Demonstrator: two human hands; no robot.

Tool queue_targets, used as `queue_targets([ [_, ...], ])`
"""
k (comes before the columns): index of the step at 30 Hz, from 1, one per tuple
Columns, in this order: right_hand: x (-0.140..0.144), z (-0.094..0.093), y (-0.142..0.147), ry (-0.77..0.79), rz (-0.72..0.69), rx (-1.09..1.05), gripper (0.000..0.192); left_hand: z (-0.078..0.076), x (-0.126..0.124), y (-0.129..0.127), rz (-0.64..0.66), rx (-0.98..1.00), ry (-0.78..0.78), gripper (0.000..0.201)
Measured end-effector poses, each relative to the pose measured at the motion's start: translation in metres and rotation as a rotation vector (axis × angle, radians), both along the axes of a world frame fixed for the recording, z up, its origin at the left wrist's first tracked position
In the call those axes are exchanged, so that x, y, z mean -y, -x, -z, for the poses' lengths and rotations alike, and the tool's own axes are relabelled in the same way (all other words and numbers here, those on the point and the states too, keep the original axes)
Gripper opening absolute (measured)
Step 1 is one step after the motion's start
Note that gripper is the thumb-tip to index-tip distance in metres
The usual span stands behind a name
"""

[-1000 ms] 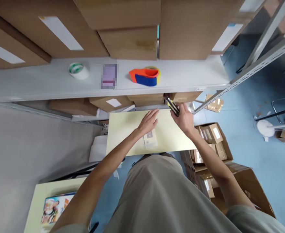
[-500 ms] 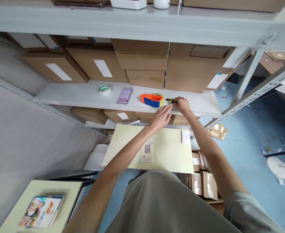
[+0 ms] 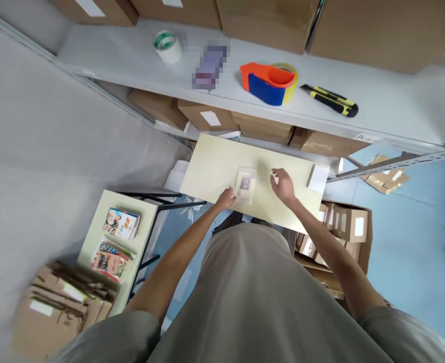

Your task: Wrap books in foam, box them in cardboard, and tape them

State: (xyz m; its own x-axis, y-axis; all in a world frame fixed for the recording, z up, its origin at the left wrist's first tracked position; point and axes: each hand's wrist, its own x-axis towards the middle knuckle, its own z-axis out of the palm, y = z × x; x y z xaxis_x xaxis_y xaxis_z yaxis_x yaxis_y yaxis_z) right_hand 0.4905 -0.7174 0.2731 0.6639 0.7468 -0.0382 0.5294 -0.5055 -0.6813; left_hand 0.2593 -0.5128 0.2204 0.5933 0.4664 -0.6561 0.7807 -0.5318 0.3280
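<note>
A flat clear plastic packet (image 3: 246, 185) with a dark printed patch lies on the pale yellow tabletop (image 3: 215, 166). At its lower left edge my left hand (image 3: 226, 198) has its fingers closed on the plastic. My right hand (image 3: 282, 186) is to the right of the packet, over the tabletop, empty, its fingers curved and apart. A white pad-like block (image 3: 318, 177) sits near the tabletop's right end. On the shelf beyond, a black and yellow box cutter (image 3: 330, 100) lies beside an orange and blue tape dispenser (image 3: 270, 83).
The grey shelf (image 3: 389, 96) also bears a tape roll (image 3: 168, 47) and a blurred-out purple item (image 3: 210, 67). Cardboard boxes (image 3: 264, 22) stand behind. An open carton (image 3: 365, 242) of small boxes is at right; a side table (image 3: 90, 237) with magazines is at left.
My right hand has let go of the box cutter, left on the shelf. Both hands have come down to the tabletop, the left now at the packet. The view has tilted downward.
</note>
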Motion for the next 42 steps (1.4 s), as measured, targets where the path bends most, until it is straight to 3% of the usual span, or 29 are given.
queue_targets([
  [1,0.001,0.021,0.022,0.060,0.027,-0.179,0.034,0.007,-0.001,0.004,-0.033,-0.004,0.007,0.036],
  [3,0.001,0.054,0.054,0.138,0.059,-0.343,0.034,0.018,-0.003,0.006,-0.099,0.020,0.017,0.042],
  [7,-0.010,0.091,0.081,0.181,0.154,-0.577,0.038,0.036,-0.008,-0.007,-0.229,0.114,0.043,0.063],
  [15,-0.033,0.117,0.081,0.135,0.362,-0.730,0.048,0.060,0.011,-0.024,-0.328,0.269,0.139,0.072],
  [21,-0.051,0.111,0.091,0.110,0.534,-0.783,0.042,0.054,0.018,-0.026,-0.306,0.361,0.316,0.058],
  [24,-0.064,0.094,0.102,0.082,0.557,-0.782,0.027,0.041,0.008,-0.024,-0.296,0.366,0.456,0.049],
  [27,-0.078,0.069,0.109,0.031,0.553,-0.735,0.030,0.023,-0.012,-0.018,-0.311,0.368,0.583,0.044],
  [32,-0.099,0.002,0.099,-0.129,0.481,-0.661,0.046,-0.015,-0.076,-0.015,-0.413,0.511,0.601,0.071],
  [35,-0.109,-0.055,0.092,-0.385,0.324,-0.761,0.051,-0.054,-0.116,-0.020,-0.494,0.687,0.764,0.078],
  [39,-0.121,-0.124,0.092,-0.602,0.255,-0.831,0.055,-0.123,-0.144,-0.027,-0.371,0.845,1.144,0.072],
  [42,-0.132,-0.148,0.095,-0.667,0.276,-0.802,0.056,-0.163,-0.147,-0.029,-0.358,0.927,1.096,0.063],
])
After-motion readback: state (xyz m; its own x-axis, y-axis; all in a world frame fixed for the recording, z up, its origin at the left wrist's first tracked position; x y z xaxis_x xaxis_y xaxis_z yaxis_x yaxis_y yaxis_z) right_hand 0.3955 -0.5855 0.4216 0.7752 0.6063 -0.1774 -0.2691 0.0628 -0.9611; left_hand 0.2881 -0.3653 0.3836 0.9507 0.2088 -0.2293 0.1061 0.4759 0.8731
